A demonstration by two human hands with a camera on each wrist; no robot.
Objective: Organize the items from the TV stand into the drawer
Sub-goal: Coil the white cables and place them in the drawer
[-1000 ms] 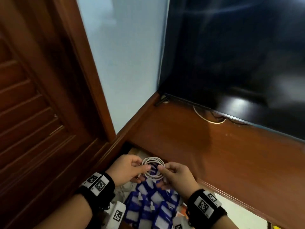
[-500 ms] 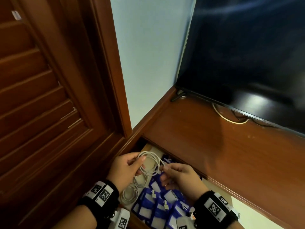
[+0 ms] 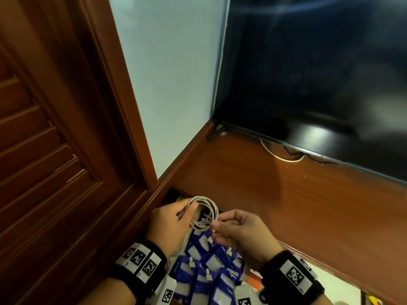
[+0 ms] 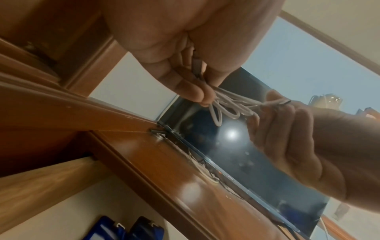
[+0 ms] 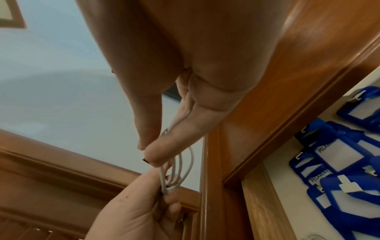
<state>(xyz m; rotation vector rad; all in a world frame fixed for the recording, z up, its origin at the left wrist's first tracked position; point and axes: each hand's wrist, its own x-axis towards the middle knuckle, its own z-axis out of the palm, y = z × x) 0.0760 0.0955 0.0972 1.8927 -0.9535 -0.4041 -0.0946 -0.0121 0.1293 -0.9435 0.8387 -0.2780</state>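
Observation:
A coiled white cable (image 3: 206, 213) hangs between both hands just above the open drawer (image 3: 176, 195) of the wooden TV stand (image 3: 297, 205). My left hand (image 3: 170, 221) pinches the coil's left side between thumb and fingers (image 4: 197, 92). My right hand (image 3: 237, 227) pinches the cable's end at the coil's right side, thumb against forefinger (image 5: 156, 154). In the wrist views the cable (image 4: 230, 108) (image 5: 179, 170) loops between the two grips. Several blue card holders (image 3: 209, 265) lie in the drawer beneath my hands.
A black TV (image 3: 319, 84) stands at the back of the stand top, with a white cable (image 3: 282, 156) looping under its lower edge. A wooden door (image 3: 44, 150) and its frame (image 3: 123, 95) rise on the left. Another white cable coil (image 3: 176, 253) lies in the drawer under my left wrist.
The coil has been gathered tighter between my hands and my right hand now pinches its end. The head view has swung left and down a little.

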